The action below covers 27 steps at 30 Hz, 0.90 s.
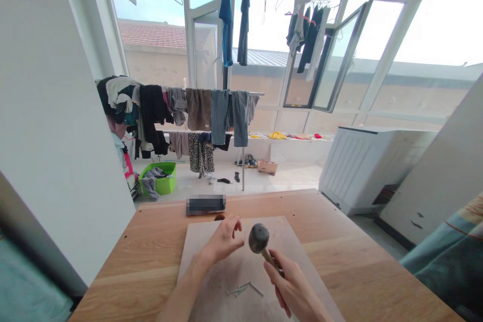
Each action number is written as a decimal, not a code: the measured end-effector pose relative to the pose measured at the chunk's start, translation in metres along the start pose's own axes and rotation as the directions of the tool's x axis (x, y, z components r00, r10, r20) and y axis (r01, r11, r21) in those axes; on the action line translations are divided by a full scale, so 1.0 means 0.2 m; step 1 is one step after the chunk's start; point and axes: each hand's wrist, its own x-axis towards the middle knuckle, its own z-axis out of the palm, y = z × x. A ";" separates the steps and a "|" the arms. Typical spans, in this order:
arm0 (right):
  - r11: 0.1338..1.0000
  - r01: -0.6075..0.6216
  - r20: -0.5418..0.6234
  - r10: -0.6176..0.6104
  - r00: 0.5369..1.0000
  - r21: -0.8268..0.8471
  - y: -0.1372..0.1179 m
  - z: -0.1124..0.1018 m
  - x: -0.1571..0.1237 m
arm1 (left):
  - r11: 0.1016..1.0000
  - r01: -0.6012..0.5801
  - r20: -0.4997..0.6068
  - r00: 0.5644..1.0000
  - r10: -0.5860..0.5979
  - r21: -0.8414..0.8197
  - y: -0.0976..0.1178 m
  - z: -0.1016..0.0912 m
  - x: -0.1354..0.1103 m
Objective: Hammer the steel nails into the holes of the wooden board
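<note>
My right hand (289,276) is wrapped round the handle of a rubber mallet (258,238), its dark rounded head raised above a pale board (302,266). My left hand (226,239) hovers over the board, left of the mallet head. Its fingers are curled, with a gap between thumb and forefinger and nothing visible in it. A thin nail (274,233) appears to stand upright on the board, right of the mallet head. Several loose nails (245,289) lie in a small group nearer to me, between my forearms.
The board lies on a wooden table (124,261). A dark, blurred-out box-like object (206,205) sits behind it, beside a small brown round thing (219,217). Beyond the table stand a loaded drying rack (243,166), a green basket (168,181) and a white ribbed cabinet (350,171).
</note>
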 end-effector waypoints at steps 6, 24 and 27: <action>0.996 -0.024 0.004 0.025 1.000 -0.090 0.22 -0.05 -0.05 | 0.990 -0.005 0.556 0.828 -0.076 0.143 0.12 -0.09 -0.05; 0.999 -0.024 -0.052 0.025 0.998 0.026 0.25 -0.04 -0.08 | 0.920 -0.025 0.560 0.800 -0.217 0.392 0.29 -0.03 -0.12; 0.999 -0.014 -0.044 0.016 0.999 0.032 0.24 -0.04 -0.08 | 0.918 -0.045 0.510 0.842 -0.178 0.394 0.26 -0.05 -0.11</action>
